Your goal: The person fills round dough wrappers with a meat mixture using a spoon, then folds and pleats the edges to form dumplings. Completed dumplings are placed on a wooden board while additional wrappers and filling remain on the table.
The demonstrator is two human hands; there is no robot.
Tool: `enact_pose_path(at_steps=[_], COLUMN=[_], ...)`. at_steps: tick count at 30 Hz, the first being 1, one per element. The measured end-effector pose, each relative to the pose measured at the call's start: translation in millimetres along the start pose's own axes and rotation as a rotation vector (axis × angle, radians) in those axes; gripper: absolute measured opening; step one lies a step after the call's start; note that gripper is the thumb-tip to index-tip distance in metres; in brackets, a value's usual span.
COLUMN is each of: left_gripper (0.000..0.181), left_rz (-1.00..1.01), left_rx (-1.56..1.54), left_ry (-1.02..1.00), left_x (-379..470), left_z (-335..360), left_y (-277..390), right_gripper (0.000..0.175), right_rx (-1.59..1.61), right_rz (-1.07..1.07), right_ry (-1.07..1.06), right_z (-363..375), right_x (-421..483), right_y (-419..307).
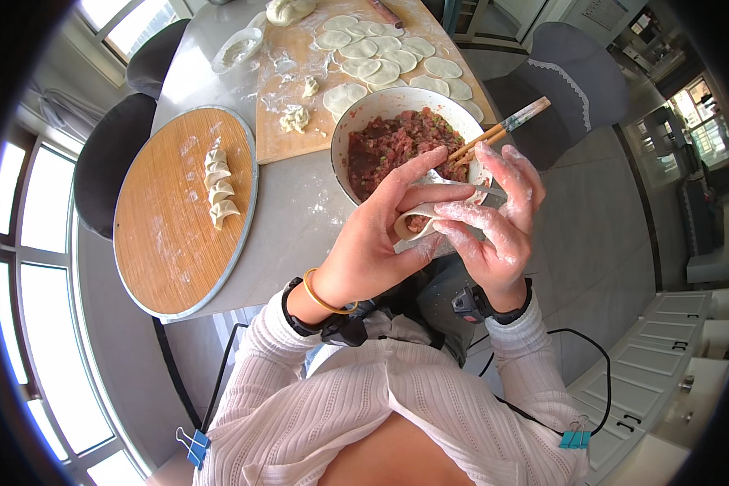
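Note:
Between my hands, above the near edge of the table, is a dumpling wrapper (416, 224) folded around meat filling, part of it open. My left hand (379, 228) holds it from the left. The thumb and a finger of my floury right hand (498, 225) pinch its right side. Just beyond stands a white enamel bowl (344, 130) of minced meat filling (401, 143). Wooden chopsticks (498, 130) and a metal spoon (440, 180) rest in the bowl, the spoon partly hidden by my fingers. Several folded dumplings (220, 192) stand in a row on the round wooden board (152, 243) at left.
A floured wooden board (291, 143) bears many round wrappers (384, 73), dough scraps (294, 118), a dough lump (288, 11) and a rolling pin (386, 12). A flour dish (238, 51) lies beside it. Grey chairs (574, 79) stand around the table (285, 200).

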State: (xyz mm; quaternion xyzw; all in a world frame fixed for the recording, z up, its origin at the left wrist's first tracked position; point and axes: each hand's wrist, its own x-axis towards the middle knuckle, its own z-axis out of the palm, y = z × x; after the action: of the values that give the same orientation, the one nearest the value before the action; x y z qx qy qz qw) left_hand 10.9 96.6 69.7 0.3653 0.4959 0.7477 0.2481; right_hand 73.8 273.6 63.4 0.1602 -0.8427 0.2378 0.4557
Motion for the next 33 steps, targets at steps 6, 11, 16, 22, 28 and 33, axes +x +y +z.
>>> enact_pose_path(at_steps=[6, 11, 16, 22, 28, 33], left_gripper=[0.07, 0.042, 0.038, 0.038, 0.038, 0.038], left_rz=[0.122, 0.08, 0.325, 0.261, 0.231, 0.199], left_rx=[0.237, 0.283, 0.217, 0.183, 0.31, 0.54], left_ry=[0.076, 0.228, 0.305, 0.21, 0.211, 0.174], left_x=[1.4, -0.9, 3.7, 3.9, 0.1, -0.9], left_z=[-3.4, -9.3, -10.0, -7.5, -8.9, -12.6], left_y=[-6.8, -10.0, -14.8, -19.6, -15.4, -2.4], right_gripper=[0.02, 0.053, 0.054, 0.044, 0.042, 0.043], right_rx=[-0.091, 0.042, -0.057, 0.031, 0.116, 0.155], right_rz=[0.007, 0.153, 0.303, 0.349, 0.269, 0.234], right_ry=[-0.004, -0.019, -0.168, -0.143, -0.049, 0.001], right_z=[0.1, 7.5, 4.9, 11.7, 15.8, 16.6], right_x=[7.5, 13.9, 7.6, 1.8, 6.1, 7.3], right_y=[-3.1, -2.8, -8.0, -16.8, -17.3, -16.1])
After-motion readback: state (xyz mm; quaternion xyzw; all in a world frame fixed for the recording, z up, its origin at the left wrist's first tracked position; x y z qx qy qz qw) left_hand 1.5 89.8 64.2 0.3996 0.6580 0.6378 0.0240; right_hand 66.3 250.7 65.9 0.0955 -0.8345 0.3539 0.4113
